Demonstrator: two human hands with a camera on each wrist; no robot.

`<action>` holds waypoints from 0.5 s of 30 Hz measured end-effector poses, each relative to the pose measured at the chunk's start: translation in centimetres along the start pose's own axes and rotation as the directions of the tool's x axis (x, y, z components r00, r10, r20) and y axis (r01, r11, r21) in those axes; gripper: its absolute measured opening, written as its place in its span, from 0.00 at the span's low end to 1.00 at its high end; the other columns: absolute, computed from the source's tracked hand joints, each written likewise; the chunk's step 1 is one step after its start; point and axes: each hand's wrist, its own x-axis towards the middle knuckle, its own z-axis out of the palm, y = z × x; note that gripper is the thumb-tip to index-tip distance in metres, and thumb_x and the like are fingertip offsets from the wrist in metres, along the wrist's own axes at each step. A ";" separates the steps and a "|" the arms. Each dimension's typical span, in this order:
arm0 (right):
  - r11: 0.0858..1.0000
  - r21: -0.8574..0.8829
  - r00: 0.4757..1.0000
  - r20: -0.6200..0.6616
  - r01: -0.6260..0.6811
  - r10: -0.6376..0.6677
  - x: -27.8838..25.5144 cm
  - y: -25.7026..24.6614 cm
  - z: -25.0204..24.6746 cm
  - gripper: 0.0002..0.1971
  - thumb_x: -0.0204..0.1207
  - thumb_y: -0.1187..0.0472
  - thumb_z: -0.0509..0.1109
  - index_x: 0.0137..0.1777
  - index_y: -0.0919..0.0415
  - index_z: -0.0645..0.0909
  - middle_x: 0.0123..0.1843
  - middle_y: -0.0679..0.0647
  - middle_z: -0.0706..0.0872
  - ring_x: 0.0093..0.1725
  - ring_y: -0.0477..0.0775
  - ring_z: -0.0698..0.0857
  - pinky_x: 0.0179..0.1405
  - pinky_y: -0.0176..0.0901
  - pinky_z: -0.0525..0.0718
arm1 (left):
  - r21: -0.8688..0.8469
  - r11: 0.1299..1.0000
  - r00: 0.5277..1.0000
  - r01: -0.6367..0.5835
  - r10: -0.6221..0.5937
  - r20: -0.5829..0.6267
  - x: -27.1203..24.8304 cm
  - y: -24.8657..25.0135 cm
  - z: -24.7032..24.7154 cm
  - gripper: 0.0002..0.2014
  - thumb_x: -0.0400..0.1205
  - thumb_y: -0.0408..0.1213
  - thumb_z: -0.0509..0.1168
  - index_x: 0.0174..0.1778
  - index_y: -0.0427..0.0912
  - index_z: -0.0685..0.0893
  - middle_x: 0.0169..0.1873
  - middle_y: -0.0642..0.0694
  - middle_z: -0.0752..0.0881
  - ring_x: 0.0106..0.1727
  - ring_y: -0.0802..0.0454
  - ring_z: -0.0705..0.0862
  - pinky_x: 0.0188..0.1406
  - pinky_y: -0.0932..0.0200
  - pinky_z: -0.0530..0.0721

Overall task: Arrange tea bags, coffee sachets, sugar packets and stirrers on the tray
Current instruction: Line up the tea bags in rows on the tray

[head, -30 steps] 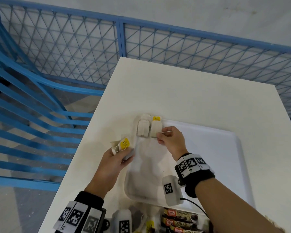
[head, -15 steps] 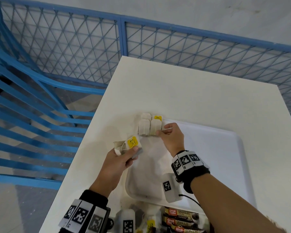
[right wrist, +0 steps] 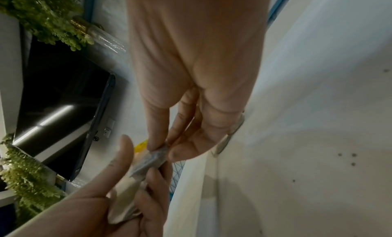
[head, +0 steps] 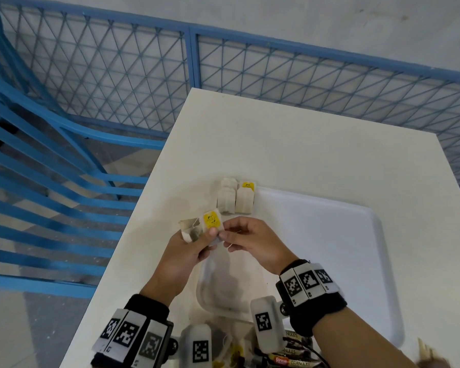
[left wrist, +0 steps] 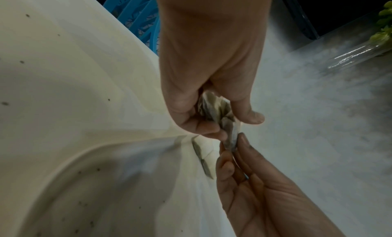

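Observation:
My left hand (head: pixel 206 239) grips a small bunch of tea bags (head: pixel 197 229) with a yellow tag, held over the tray's left rim. My right hand (head: pixel 227 237) has come up against it, and thumb and forefinger pinch one tea bag (right wrist: pixel 148 160) at the end of the bunch. In the left wrist view the bunch (left wrist: pixel 214 108) sits in my left hand (left wrist: pixel 229 126), and my right hand (left wrist: pixel 231 150) nips its lower end. Several tea bags (head: pixel 235 199) lie side by side in the far left corner of the white tray (head: pixel 329 235).
The tray rests on a white table (head: pixel 303 144). Coffee sachets (head: pixel 290 359) and loose tea bags (head: pixel 229 346) lie at the near edge under my wrists. A blue mesh fence (head: pixel 191 62) runs behind the table, and blue bars (head: pixel 51 168) stand to its left.
My right hand left the tea bags laid in the tray's corner, drew back to my left hand and now pinches a bag in the bunch. The left hand rose slightly.

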 end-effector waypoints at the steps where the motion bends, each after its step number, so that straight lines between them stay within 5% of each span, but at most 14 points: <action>1: 1.000 0.014 1.000 0.000 -0.002 0.002 0.0 0.1 0.0 0.10 0.73 0.68 0.72 0.54 0.66 0.82 0.42 0.55 0.85 0.37 0.48 0.84 0.41 0.35 0.85 | 0.010 1.000 1.000 -0.005 0.005 0.015 -0.1 0.0 -0.1 0.24 0.69 0.51 0.68 0.56 0.40 0.85 0.41 0.47 0.89 0.40 0.58 0.85 0.37 0.68 0.83; 5: 0.997 0.073 1.000 0.009 -0.007 0.007 -0.1 0.3 -0.2 0.05 0.75 0.70 0.70 0.50 0.64 0.82 0.41 0.55 0.85 0.38 0.48 0.86 0.45 0.36 0.86 | 0.001 1.000 0.999 0.008 -0.008 0.042 -0.4 0.1 -0.4 0.24 0.74 0.57 0.60 0.59 0.46 0.84 0.49 0.47 0.90 0.44 0.58 0.88 0.40 0.67 0.83; 9: 0.996 0.084 1.000 -0.021 -0.010 0.012 0.0 0.4 -0.5 0.06 0.75 0.71 0.69 0.51 0.68 0.81 0.41 0.56 0.85 0.38 0.49 0.86 0.45 0.35 0.87 | -0.052 0.998 0.999 0.035 -0.036 -0.023 -0.2 0.4 -0.4 0.15 0.79 0.47 0.64 0.56 0.43 0.83 0.47 0.44 0.88 0.42 0.55 0.87 0.41 0.63 0.82; 15: 0.999 -0.033 0.972 -0.234 -0.035 0.026 1.5 0.5 -1.3 0.03 0.74 0.67 0.72 0.46 0.64 0.82 0.39 0.55 0.86 0.35 0.49 0.84 0.30 0.33 0.81 | -0.161 0.986 0.989 0.044 -0.066 -0.135 -0.1 0.7 -0.9 0.11 0.83 0.45 0.62 0.55 0.44 0.83 0.47 0.42 0.90 0.41 0.51 0.85 0.45 0.59 0.82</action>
